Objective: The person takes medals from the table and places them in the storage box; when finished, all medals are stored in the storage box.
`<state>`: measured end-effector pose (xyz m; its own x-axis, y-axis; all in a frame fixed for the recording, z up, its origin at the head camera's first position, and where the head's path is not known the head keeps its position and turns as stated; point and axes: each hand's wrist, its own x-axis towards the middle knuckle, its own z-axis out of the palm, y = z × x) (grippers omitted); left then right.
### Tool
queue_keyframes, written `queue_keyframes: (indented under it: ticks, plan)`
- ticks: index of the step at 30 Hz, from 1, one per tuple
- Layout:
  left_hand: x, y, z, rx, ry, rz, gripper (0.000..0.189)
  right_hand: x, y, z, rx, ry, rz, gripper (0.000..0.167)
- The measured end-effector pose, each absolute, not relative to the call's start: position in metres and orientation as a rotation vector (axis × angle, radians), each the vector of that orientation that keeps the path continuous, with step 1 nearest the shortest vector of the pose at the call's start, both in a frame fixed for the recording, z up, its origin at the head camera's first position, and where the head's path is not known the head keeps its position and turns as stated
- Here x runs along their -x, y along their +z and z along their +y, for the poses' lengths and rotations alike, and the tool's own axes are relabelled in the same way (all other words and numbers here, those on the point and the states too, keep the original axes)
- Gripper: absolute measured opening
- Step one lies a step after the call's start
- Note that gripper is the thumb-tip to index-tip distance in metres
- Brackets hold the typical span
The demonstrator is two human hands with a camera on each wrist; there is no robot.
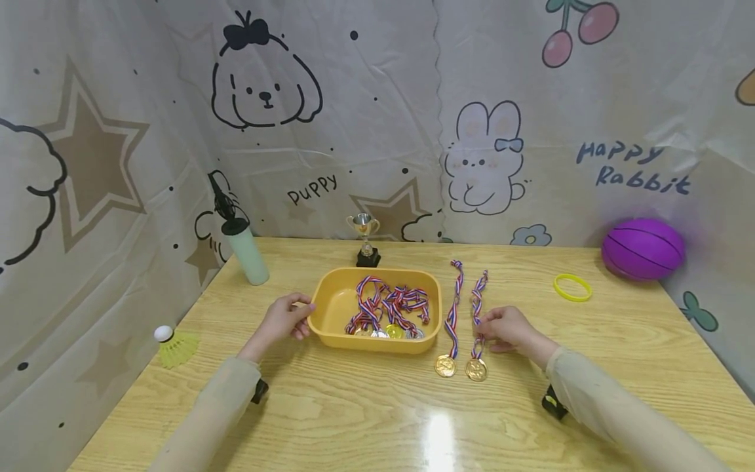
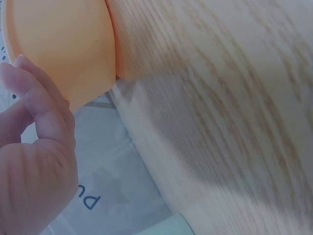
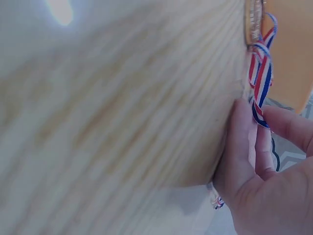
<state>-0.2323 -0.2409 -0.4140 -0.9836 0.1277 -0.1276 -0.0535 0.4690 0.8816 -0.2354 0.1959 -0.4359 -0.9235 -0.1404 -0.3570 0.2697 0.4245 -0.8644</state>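
A yellow plastic basin stands mid-table with several medals on striped ribbons inside. At its left end my left hand holds the rim, with thumb and fingers bent about the edge; the left wrist view shows these fingers against the basin wall. To the right of the basin, two gold medals lie with their ribbons stretched away from me. My right hand pinches the ribbon of the right-hand medal; the right wrist view shows this ribbon between thumb and fingers. The other medal lies untouched.
A small trophy stands behind the basin. A pale green bottle and a yellow shuttlecock are at the left. Toward the back right are a yellow ring and a purple ball. A printed curtain encloses the table.
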Motion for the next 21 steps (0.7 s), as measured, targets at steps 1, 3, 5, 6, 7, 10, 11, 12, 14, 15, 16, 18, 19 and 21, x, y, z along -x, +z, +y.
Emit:
queue_keyframes:
  ticks: [1, 3, 5, 6, 7, 10, 11, 12, 14, 15, 16, 18, 19, 21]
  plan:
    - [0.2322, -0.4141, -0.2408, -0.064, 1.533, 2.538, 0.033, 0.2350, -0.4347, 0.1960, -0.109, -1.515, 2.289, 0.016]
    - [0.2320, -0.4140, -0.2407, -0.062, 1.534, 2.539, 0.033, 0.2340, -0.4325, 0.1958, -0.125, -1.545, 2.254, 0.015]
    - [0.2319, -0.4138, -0.2405, -0.059, 1.534, 2.537, 0.033, 0.2331, -0.4308, 0.1955, -0.135, -1.566, 2.229, 0.014]
    - [0.2319, -0.4138, -0.2403, -0.057, 1.535, 2.537, 0.033, 0.2327, -0.4301, 0.1955, -0.138, -1.575, 2.217, 0.015]
    - [0.2320, -0.4136, -0.2402, -0.054, 1.533, 2.538, 0.033, 0.2323, -0.4296, 0.1955, -0.141, -1.584, 2.206, 0.014]
    - [0.2322, -0.4132, -0.2399, -0.048, 1.526, 2.543, 0.033, 0.2316, -0.4290, 0.1961, -0.156, -1.610, 2.178, 0.014]
    - [0.2323, -0.4132, -0.2399, -0.045, 1.524, 2.544, 0.033, 0.2316, -0.4291, 0.1965, -0.155, -1.617, 2.171, 0.014]
    - [0.2323, -0.4130, -0.2399, -0.041, 1.522, 2.546, 0.033, 0.2317, -0.4292, 0.1969, -0.157, -1.629, 2.162, 0.014]
    - [0.2324, -0.4128, -0.2398, -0.037, 1.521, 2.547, 0.033, 0.2319, -0.4295, 0.1975, -0.159, -1.648, 2.152, 0.015]
    - [0.2324, -0.4127, -0.2398, -0.033, 1.522, 2.546, 0.033, 0.2321, -0.4297, 0.1979, -0.156, -1.658, 2.149, 0.015]
    - [0.2324, -0.4126, -0.2397, -0.033, 1.521, 2.545, 0.033, 0.2321, -0.4298, 0.1981, -0.156, -1.667, 2.147, 0.016]
    - [0.2325, -0.4125, -0.2394, -0.030, 1.516, 2.547, 0.033, 0.2318, -0.4296, 0.1982, -0.167, -1.690, 2.140, 0.017]
    - [0.2326, -0.4125, -0.2393, -0.027, 1.515, 2.547, 0.033, 0.2316, -0.4296, 0.1982, -0.169, -1.699, 2.137, 0.018]
    - [0.2326, -0.4126, -0.2389, -0.022, 1.510, 2.548, 0.033, 0.2310, -0.4298, 0.1982, -0.168, -1.718, 2.138, 0.018]
